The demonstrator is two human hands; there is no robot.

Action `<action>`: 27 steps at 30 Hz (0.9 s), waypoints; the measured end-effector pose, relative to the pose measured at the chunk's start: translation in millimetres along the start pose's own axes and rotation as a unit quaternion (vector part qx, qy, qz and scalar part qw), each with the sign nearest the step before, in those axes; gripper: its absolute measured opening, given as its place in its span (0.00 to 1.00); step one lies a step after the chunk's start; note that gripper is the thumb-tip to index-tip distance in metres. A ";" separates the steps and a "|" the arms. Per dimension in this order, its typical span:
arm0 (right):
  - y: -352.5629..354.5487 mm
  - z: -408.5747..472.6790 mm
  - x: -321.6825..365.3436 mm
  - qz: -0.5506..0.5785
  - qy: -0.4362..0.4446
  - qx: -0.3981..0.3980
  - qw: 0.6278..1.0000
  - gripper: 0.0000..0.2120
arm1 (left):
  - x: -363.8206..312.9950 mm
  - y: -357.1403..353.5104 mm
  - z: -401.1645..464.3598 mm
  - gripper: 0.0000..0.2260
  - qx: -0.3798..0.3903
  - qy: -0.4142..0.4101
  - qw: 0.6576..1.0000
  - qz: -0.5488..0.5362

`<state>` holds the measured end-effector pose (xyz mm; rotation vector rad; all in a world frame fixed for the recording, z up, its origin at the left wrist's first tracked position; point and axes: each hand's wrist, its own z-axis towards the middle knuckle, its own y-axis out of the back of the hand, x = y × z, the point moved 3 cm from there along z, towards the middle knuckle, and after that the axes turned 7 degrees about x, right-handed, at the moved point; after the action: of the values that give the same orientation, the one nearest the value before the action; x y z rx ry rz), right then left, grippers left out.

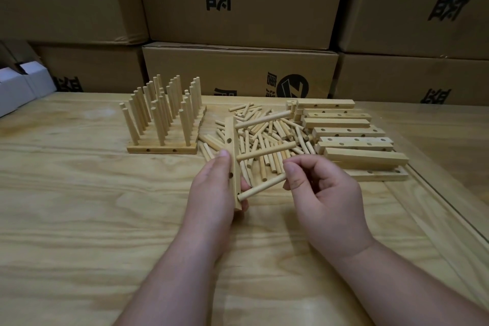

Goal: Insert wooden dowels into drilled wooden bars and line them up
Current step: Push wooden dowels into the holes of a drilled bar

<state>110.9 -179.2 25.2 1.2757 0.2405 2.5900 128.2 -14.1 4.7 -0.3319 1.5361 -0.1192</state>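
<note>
**Third dowel going in, big pile behind it**

Quick count first. The bar [232, 156] in the left hand [214, 188] has two dowels [263, 119] seated in it, sticking out to the right, and a third dowel [260, 188] sits with its tip right at the bar's near end. That makes three on this bar. I can see two open side holes on its left face. On the right there's a stack of undrilled-looking and drilled bars [349, 137], roughly eight or nine; I can't get an exact number since they overlap. The loose dowel pile [264, 140] in the middle is way too tangled to count, dozens easily. Back left, the finished bars [164, 127] are lined up tight together with their dowels standing upright in three columns.

The held bar is pale square-section wood, standing nearly on end and tilted a bit, held above the table just in front of the pile. The left hand's thumb and fingers wrap around its lower half. The right hand [317, 193] pinches the third dowel's far end between thumb and curled forefinger, other fingers tucked in.

Everything's on a light plywood table [105, 206] with strong grain. Behind it is a wall of stacked cardboard cartons [238, 8] with black printed characters, plus a small white box [16, 90] at far left.
</note>
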 end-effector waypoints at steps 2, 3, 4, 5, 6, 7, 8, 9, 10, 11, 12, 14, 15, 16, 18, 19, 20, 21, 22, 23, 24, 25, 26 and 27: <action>1.2 -0.4 0.0 0.001 0.005 -0.009 1.000 0.05 | 0.6 -0.4 -0.2 0.19 0.019 -0.006 1.000 0.014; 1.6 -0.4 0.5 0.000 0.009 -0.012 1.000 0.05 | 0.9 -0.3 -0.1 0.19 0.024 -0.009 1.000 0.017; 1.7 -0.3 1.3 -0.002 0.012 -0.013 1.000 0.05 | 1.5 -0.2 0.2 0.19 0.027 -0.010 0.999 0.018; 1.6 -0.3 2.0 -0.003 0.012 -0.014 1.000 0.05 | 2.3 0.0 0.6 0.19 0.029 -0.010 0.999 0.017; 1.5 -0.4 2.6 -0.001 0.010 -0.015 1.000 0.04 | 3.2 0.1 1.3 0.18 0.030 -0.011 0.999 0.015; 1.5 -0.6 3.3 0.001 0.007 -0.014 1.000 0.04 | 4.0 -0.1 1.8 0.18 0.032 -0.011 0.999 0.012; 1.7 -0.5 3.9 0.002 0.004 -0.013 1.000 0.03 | 4.4 -0.3 2.1 0.18 0.035 -0.011 0.999 0.009; 2.0 -0.4 4.7 0.000 0.002 -0.010 1.000 0.03 | 4.6 -0.5 2.2 0.18 0.039 -0.011 0.999 0.007; 2.3 0.0 4.9 -0.002 -0.002 -0.005 1.000 0.03 | 4.7 -0.5 2.4 0.18 0.043 -0.012 0.999 0.007; 2.2 0.4 5.1 -0.002 -0.008 0.004 1.000 0.04 | 4.7 -0.6 2.2 0.18 0.049 -0.014 0.999 0.007; 1.5 0.8 5.3 0.002 -0.016 0.023 1.000 0.05 | 4.8 -0.8 1.8 0.18 0.056 -0.015 0.998 0.009; -1.5 0.2 5.6 0.012 -0.031 0.088 0.996 0.05 | 6.1 -2.0 1.8 0.19 0.072 -0.015 0.997 0.024; -3.9 -0.9 5.4 0.018 -0.040 0.125 0.991 0.05 | 7.2 -2.4 2.1 0.20 0.075 -0.014 0.996 0.035; -5.9 -2.1 4.8 0.021 -0.050 0.155 0.986 0.04 | 8.2 -2.2 2.6 0.21 0.077 -0.014 0.996 0.042; -8.2 -3.8 3.9 0.017 -0.068 0.187 0.980 0.03 | 9.4 -1.1 4.0 0.22 0.077 -0.012 0.997 0.028; -9.0 -4.1 3.8 0.010 -0.069 0.199 0.978 0.05 | 9.6 -0.3 4.6 0.22 0.076 -0.009 0.997 0.016; -9.4 -3.7 3.6 -0.002 -0.063 0.210 0.976 0.06 | 9.5 0.4 5.3 0.23 0.077 -0.004 0.997 0.008; -9.4 -3.1 3.4 -0.017 -0.055 0.222 0.973 0.07 | 9.4 0.6 5.8 0.23 0.081 0.001 0.997 0.004; -9.1 -2.5 3.0 -0.033 -0.047 0.229 0.972 0.07 | 9.6 0.6 6.3 0.25 0.090 0.009 0.996 0.004; -8.0 -1.9 2.3 -0.048 -0.044 0.231 0.971 0.07 | 10.5 0.5 6.7 0.26 0.102 0.017 0.995 0.007; -6.9 -1.5 1.6 -0.060 -0.043 0.230 0.970 0.06 | 11.7 0.3 7.0 0.27 0.116 0.025 0.993 0.009; -6.3 -1.1 1.0 -0.068 -0.043 0.231 0.970 0.06 | 12.6 0.2 7.5 0.28 0.128 0.030 0.991 0.009; -6.2 -1.0 0.6 -0.074 -0.045 0.233 0.969 0.06 | 12.8 0.2 7.5 0.27 0.134 0.030 0.990 0.007; -6.5 -1.2 0.7 -0.078 -0.047 0.234 0.968 0.06 | 12.5 -0.3 7.6 0.26 0.134 0.026 0.991 0.006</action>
<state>110.5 -172.9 23.4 1.4481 0.9394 2.4091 136.3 -16.9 -7.2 -0.1065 1.5515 -0.3237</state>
